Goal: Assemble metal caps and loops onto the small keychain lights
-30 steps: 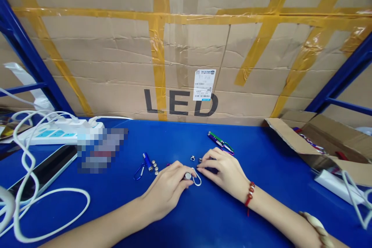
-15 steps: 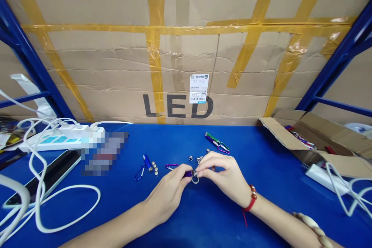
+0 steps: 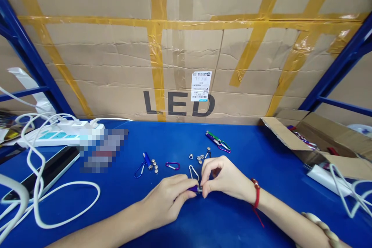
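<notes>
L hand: thumb + fingers closed round the small purple metal keychain torch, held level just over the table, front-centre. R hand pinches the torch's silver end w/ thumb + forefinger, other fingers curled. Red bead bracelet on that wrist. A silver wire carabiner clip stands up right behind the torch; can't tell if it's attached.

Surface is a glossy blue tabletop. From L:
- white looping cable
- black flat phone-like slab
- white power strip w/ teal switches
- blue mini torch w/ blue clip, w/ a row of silver button cells just beside it
- loose purple carabiner
- small silver metal bits
- green + purple torch pair, further back
- far R, open brown cardboard carton, contents too small to make out

Blue steel rack posts both sides.

Behind the table is a big taped cardboard box w/ yellow-brown tape strips, printed "LED" in black. A white shipping label w/ barcode sits just above the "D"; its print is too small to read.
</notes>
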`<state>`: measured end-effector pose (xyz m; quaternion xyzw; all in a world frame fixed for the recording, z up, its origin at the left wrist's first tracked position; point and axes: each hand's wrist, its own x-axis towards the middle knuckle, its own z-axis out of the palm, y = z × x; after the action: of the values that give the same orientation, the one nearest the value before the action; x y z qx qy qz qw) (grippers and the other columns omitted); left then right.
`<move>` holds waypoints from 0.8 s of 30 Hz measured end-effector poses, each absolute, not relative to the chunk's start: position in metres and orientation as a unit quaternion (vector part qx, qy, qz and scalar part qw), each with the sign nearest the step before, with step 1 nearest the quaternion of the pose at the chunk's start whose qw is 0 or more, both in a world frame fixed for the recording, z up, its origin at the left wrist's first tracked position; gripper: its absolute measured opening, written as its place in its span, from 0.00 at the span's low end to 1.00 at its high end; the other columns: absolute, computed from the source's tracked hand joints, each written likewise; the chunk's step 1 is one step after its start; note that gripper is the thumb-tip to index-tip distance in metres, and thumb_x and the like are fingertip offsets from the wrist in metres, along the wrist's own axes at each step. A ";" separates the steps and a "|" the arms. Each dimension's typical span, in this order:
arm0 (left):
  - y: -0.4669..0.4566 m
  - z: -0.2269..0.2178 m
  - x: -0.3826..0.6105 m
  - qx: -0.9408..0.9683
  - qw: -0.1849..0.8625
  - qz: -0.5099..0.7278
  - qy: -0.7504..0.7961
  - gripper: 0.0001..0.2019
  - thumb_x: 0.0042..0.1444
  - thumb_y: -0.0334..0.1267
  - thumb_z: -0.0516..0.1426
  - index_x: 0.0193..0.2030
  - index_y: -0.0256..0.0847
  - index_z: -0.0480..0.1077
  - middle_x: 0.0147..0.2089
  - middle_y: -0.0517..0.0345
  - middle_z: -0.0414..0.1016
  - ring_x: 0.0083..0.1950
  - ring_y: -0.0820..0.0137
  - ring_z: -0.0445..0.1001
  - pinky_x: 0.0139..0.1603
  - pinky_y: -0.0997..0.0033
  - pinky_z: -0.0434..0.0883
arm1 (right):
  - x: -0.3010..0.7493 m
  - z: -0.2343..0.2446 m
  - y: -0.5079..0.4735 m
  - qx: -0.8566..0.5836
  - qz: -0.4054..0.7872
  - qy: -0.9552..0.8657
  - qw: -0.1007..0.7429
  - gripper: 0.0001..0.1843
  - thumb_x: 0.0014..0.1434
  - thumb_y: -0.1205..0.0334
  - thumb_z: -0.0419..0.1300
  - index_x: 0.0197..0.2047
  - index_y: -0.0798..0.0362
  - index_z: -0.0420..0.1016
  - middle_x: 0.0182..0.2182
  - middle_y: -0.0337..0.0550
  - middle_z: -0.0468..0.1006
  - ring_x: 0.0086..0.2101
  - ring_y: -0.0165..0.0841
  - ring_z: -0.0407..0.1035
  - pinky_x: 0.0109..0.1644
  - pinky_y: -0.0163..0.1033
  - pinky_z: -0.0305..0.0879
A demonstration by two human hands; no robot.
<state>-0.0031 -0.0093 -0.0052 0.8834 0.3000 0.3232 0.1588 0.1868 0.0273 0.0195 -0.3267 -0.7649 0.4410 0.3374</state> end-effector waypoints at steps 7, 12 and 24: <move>-0.012 -0.010 -0.003 0.888 0.128 0.340 0.281 0.14 0.62 0.33 0.43 0.38 0.33 0.69 0.24 0.54 0.65 0.25 0.73 0.60 0.25 0.75 0.60 | 0.183 0.013 0.023 -0.354 0.456 -0.740 0.346 0.16 0.30 0.52 0.71 0.17 0.56 0.76 0.16 0.37 0.68 0.20 0.24 0.58 0.22 0.31 0.54; -0.010 -0.012 -0.002 0.874 0.115 0.381 0.279 0.13 0.61 0.31 0.45 0.39 0.31 0.70 0.25 0.52 0.67 0.25 0.73 0.62 0.26 0.75 0.61 | 0.181 0.012 0.022 -0.388 0.487 -0.704 0.342 0.14 0.30 0.56 0.72 0.17 0.56 0.76 0.17 0.37 0.69 0.20 0.24 0.58 0.23 0.30 0.54; -0.008 -0.012 -0.003 0.870 0.083 0.405 0.267 0.15 0.59 0.27 0.47 0.50 0.37 0.67 0.29 0.53 0.69 0.29 0.72 0.65 0.30 0.76 0.66 | 0.181 0.014 0.020 -0.420 0.661 -0.568 0.253 0.17 0.30 0.55 0.71 0.17 0.59 0.72 0.11 0.32 0.63 0.15 0.19 0.52 0.18 0.27 0.46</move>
<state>-0.0026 -0.0076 -0.0119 0.8704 0.2671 0.4051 0.0832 0.1809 0.0199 0.0142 -0.4199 -0.5682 0.6611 0.2525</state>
